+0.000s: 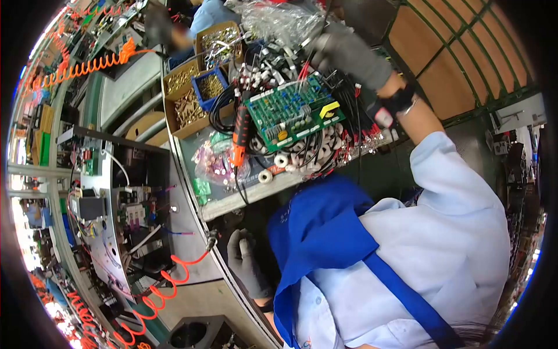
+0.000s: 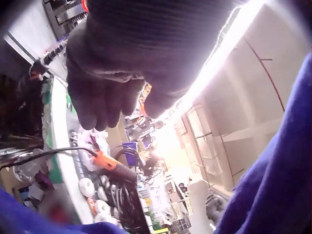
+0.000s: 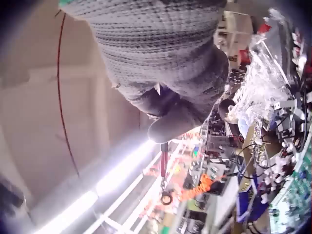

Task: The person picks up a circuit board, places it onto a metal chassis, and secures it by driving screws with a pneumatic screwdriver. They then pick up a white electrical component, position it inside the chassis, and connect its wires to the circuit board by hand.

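My right hand (image 1: 351,58), in a grey knit glove, is raised over the far end of the parts pile. In the right wrist view its thumb and fingers pinch a thin lead with a red sleeve (image 3: 164,163) and a ring-shaped end (image 3: 166,197). Near me lies a green circuit board (image 1: 290,113) with a yellow label, resting on cables and white ring-shaped parts (image 1: 282,160). My left hand (image 1: 247,264), also gloved, hangs beside the bench's near edge with relaxed fingers and nothing in them. An orange-and-black handled tool (image 1: 239,136) lies left of the board.
A cardboard box (image 1: 189,107) of small brass parts and a blue bin (image 1: 210,87) stand at the left. Clear plastic bags (image 1: 279,20) lie at the back. An open metal chassis (image 1: 116,215) and an orange coiled hose (image 1: 157,291) are further left.
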A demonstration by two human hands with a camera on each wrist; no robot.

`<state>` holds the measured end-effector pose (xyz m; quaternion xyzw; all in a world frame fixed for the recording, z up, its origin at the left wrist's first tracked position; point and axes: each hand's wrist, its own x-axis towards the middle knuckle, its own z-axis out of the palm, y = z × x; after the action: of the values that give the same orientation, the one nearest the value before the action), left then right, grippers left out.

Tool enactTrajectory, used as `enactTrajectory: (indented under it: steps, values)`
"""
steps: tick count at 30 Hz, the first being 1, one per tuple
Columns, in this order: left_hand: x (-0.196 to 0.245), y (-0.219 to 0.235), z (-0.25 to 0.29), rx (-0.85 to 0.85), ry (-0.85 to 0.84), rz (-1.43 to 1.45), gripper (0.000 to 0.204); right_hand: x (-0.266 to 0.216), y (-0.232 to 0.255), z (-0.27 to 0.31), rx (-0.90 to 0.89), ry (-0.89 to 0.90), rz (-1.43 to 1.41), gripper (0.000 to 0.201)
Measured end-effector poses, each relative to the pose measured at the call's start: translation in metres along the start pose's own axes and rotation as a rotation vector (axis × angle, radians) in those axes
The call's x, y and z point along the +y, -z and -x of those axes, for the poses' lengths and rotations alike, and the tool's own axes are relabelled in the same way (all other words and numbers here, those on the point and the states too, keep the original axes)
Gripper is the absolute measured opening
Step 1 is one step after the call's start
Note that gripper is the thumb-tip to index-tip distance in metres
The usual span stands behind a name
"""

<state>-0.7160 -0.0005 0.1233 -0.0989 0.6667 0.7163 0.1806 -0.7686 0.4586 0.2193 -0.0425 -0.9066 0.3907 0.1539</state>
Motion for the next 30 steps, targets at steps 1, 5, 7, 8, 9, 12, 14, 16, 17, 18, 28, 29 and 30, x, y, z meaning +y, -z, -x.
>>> enactTrajectory:
  steps: [1, 5, 7, 8, 9, 12, 14, 16, 17, 18, 28, 29, 30]
  values:
    - [0.012, -0.012, 0.001, -0.016, -0.003, 0.003, 0.04, -0.016, -0.019, 0.011, -0.028, -0.212, -0.5, 0.027]
    - [0.055, -0.066, 0.0, -0.373, -0.137, 0.107, 0.077, -0.065, -0.121, 0.072, -0.387, 0.211, -0.186, 0.024]
    - [0.056, -0.087, 0.0, -0.493, -0.149, 0.21, 0.08, -0.089, -0.164, 0.105, -0.553, 0.276, -0.106, 0.026]
    - [0.055, -0.088, -0.002, -0.474, -0.181, 0.135, 0.063, -0.098, -0.174, 0.114, -0.655, 0.279, -0.116, 0.025]
    - [0.051, -0.088, -0.003, -0.495, -0.178, 0.126, 0.063, -0.092, -0.172, 0.116, -0.636, 0.266, -0.115, 0.025]
    - [0.034, -0.085, -0.008, -0.328, -0.212, 0.194, 0.029, -0.058, -0.158, 0.125, -0.426, 0.125, -0.207, 0.023]
    - [0.035, -0.079, -0.005, -0.299, -0.248, 0.131, 0.032, 0.003, -0.122, 0.126, -0.139, -0.209, -0.116, 0.024]
    - [0.028, -0.068, -0.006, -0.299, -0.294, 0.084, 0.033, 0.06, -0.083, 0.132, 0.003, -0.565, 0.301, 0.027]
    - [0.027, -0.066, -0.004, -0.244, -0.223, 0.066, 0.034, 0.094, -0.077, 0.141, -0.005, -0.767, 0.465, 0.029]
    - [0.027, -0.064, -0.004, -0.187, -0.154, 0.049, 0.035, 0.116, -0.075, 0.148, -0.036, -0.864, 0.489, 0.029]
    - [0.016, -0.041, -0.001, -0.077, -0.15, -0.144, 0.033, 0.168, -0.069, 0.144, 0.042, -1.06, 0.419, 0.031]
    - [0.017, -0.04, 0.001, -0.069, -0.156, -0.134, 0.033, 0.17, -0.066, 0.142, 0.042, -1.057, 0.406, 0.032]
    - [0.02, -0.04, 0.005, -0.027, -0.119, -0.136, 0.031, 0.171, -0.063, 0.138, 0.032, -0.998, 0.453, 0.031]
